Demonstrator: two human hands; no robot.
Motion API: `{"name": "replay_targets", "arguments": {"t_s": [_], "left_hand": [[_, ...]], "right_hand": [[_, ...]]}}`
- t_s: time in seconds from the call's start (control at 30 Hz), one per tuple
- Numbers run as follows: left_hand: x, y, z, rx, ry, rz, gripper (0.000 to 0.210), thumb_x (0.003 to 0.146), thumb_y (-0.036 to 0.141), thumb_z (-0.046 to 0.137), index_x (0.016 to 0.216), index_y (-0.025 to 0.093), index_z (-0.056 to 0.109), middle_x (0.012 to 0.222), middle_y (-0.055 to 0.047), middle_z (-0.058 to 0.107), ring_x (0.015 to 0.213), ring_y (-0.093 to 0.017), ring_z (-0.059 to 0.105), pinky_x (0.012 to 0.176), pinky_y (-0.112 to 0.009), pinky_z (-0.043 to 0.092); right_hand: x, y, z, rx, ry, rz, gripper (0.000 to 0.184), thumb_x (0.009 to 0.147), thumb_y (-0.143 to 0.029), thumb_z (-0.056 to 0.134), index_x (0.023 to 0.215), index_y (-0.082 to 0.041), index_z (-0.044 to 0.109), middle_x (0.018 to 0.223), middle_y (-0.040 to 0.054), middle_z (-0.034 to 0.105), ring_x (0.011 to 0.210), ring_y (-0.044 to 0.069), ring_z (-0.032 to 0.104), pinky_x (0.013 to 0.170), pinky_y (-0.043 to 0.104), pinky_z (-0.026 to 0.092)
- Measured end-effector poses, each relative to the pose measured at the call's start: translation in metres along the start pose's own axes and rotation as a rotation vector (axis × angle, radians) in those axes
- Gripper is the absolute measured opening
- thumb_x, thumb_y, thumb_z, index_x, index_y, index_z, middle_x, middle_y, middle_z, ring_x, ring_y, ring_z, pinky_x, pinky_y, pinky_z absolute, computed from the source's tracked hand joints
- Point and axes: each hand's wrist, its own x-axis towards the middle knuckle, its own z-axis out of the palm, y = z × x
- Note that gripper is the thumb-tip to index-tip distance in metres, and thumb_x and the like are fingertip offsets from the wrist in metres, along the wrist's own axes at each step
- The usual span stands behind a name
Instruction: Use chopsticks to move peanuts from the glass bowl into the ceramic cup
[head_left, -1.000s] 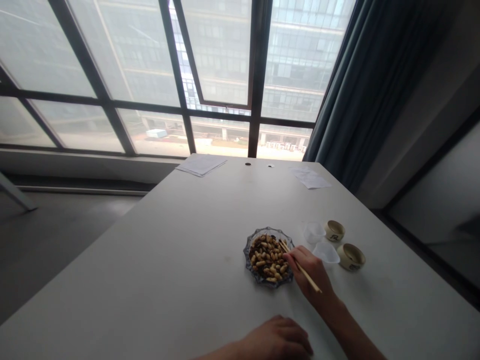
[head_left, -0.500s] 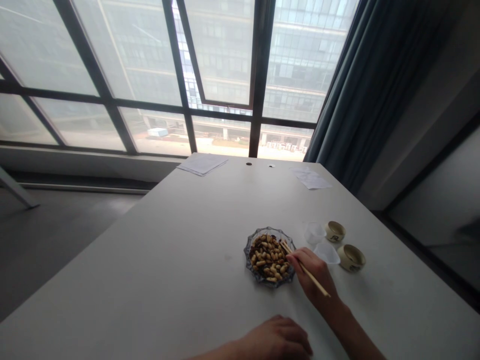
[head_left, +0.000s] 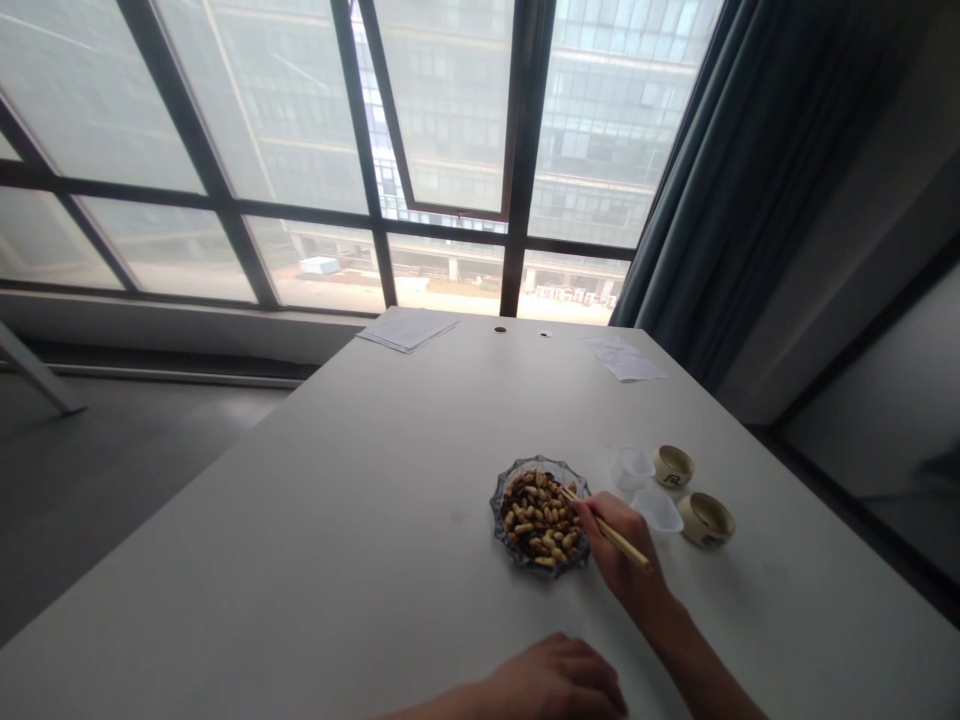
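My right hand (head_left: 622, 545) is closed around a pair of wooden chopsticks (head_left: 626, 547). Their tips reach into peanuts (head_left: 536, 512) mixed with darker pieces, at the right part of a scalloped glass bowl (head_left: 498, 525). Whether the tips grip a piece is too small to tell. Close to the bottom edge my left hand (head_left: 559, 680) rests palm down on the table, its fingers loosely bent and nothing visible in them. Right of the bowl sit two clear plastic cups or dishes, a farther one (head_left: 631, 467) and a nearer one (head_left: 657, 512).
Two beige ceramic cups with dark markings, one farther (head_left: 673, 467) and one nearer (head_left: 706, 522), stand right of the plastic pieces. Papers lie at the far left (head_left: 409, 329) and far right (head_left: 622, 358) of the white table (head_left: 337, 520). Beyond are windows and a blue curtain (head_left: 720, 180).
The chopsticks' back ends have risen slightly and swung a little left, with my right hand shifting slightly. The tips are still among the peanuts. My left hand has stayed in place.
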Motion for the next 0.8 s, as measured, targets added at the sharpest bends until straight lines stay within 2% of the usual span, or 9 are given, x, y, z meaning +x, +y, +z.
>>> {"name": "replay_targets", "arguments": {"t_s": [0.23, 0.43, 0.6, 0.8], "left_hand": [[0.001, 0.002, -0.002, 0.016, 0.0, 0.005, 0.016, 0.101, 0.034, 0.066, 0.113, 0.024, 0.068, 0.129, -0.005, 0.074, 0.127, -0.02, 0.064, 0.114, -0.029, 0.041], [0.0, -0.004, 0.002, 0.039, -0.003, 0.023, 0.015, 0.103, 0.033, 0.064, 0.113, 0.023, 0.067, 0.128, -0.005, 0.074, 0.127, -0.019, 0.064, 0.113, -0.027, 0.04], [0.0, 0.001, -0.004, 0.016, -0.017, 0.019, 0.016, 0.104, 0.037, 0.061, 0.112, 0.025, 0.067, 0.128, -0.004, 0.074, 0.126, -0.019, 0.063, 0.113, -0.028, 0.04], [0.003, 0.015, -0.017, 0.004, -0.035, 0.002, 0.011, 0.103, 0.032, 0.064, 0.11, 0.025, 0.068, 0.125, -0.003, 0.075, 0.125, -0.017, 0.065, 0.11, -0.027, 0.04]], "right_hand": [[-0.003, 0.001, 0.0, -0.048, 0.001, -0.055, 0.043, 0.109, -0.036, 0.045, 0.069, -0.022, 0.053, 0.067, 0.0007, 0.059, 0.058, 0.015, 0.057, 0.055, 0.028, 0.041], [-0.011, 0.0, -0.012, 0.015, 0.061, -0.091, 0.032, 0.108, -0.028, 0.048, 0.082, -0.02, 0.064, 0.08, 0.0052, 0.07, 0.071, 0.018, 0.067, 0.067, 0.028, 0.051], [-0.032, -0.003, -0.049, -0.022, 0.235, -0.098, 0.022, 0.104, -0.025, 0.056, 0.089, -0.021, 0.072, 0.088, 0.0062, 0.076, 0.075, 0.019, 0.072, 0.072, 0.028, 0.054], [-0.068, 0.013, -0.11, -0.214, 0.473, 0.161, 0.027, 0.101, -0.038, 0.059, 0.09, -0.022, 0.076, 0.086, 0.0066, 0.079, 0.075, 0.023, 0.076, 0.076, 0.033, 0.056]]}}
